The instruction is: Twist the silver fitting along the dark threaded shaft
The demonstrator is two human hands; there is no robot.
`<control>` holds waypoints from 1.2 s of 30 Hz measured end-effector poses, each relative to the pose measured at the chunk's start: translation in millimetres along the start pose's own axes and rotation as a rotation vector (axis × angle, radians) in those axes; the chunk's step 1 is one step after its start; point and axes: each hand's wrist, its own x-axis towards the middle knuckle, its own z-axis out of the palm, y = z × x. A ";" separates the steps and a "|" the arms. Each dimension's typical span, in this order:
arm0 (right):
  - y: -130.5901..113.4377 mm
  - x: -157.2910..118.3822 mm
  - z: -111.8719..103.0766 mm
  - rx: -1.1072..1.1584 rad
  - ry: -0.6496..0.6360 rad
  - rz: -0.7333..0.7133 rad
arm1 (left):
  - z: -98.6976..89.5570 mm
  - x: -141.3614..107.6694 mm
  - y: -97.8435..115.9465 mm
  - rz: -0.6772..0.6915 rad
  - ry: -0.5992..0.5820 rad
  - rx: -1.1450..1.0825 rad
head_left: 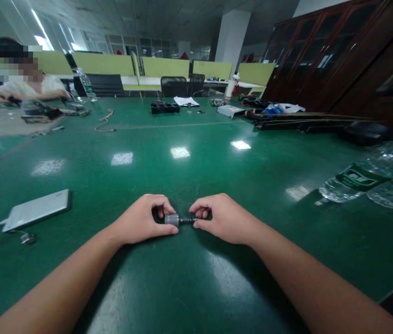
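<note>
- One wide green table (pixel 168 171) spreads beneath and around all the fingers, glossy, with bright squares of light reflected beyond the fingertips.
- Dark wooden cabinet (pixel 307 55), standing far past the right hand's fingers and off to their right.
- A person (pixel 25 86) in a light top, well beyond the left hand's fingers and to their left, hands near a pile of parts.
- Clear bottles (pixel 352 181) with green labels, lying to the right of the right hand's fingers and well apart from them.
- The left hand (pixel 151 219): thumb in front and fingers behind, pinching the thick grey cylinder of the metal piece.
- The right hand (pixel 222 219): thumb and curled fingers bent around the thin end; the thumb touches it, but whether the index fingertip presses too, I cannot tell.
- Black tray (pixel 165 107), divided inside, sitting far ahead of the fingers.
- Flat silver device (pixel 39 208) with a white cable, to the left of the left hand's fingers, not touching them.
- The metal piece (pixel 171 220) lies level between the two hands' fingers, its dark, coil-wrapped rod running from the cylinder toward the right thumb.
- A small shiny object (pixel 28 238), well left of the left fingers, just beside the silver device.
</note>
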 end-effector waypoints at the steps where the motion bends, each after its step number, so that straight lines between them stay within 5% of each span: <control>1: -1.4 1.2 3.6 0.025 0.015 -0.010 | 0.4 -0.3 -0.2 0.004 0.004 0.006; 9: -6.7 9.6 23.9 -0.026 0.101 -0.102 | 0.3 -2.0 -0.8 0.042 0.038 0.101; 36: -11.8 16.5 20.5 -0.028 0.066 -0.210 | -12.7 -6.1 -0.4 0.077 0.035 0.058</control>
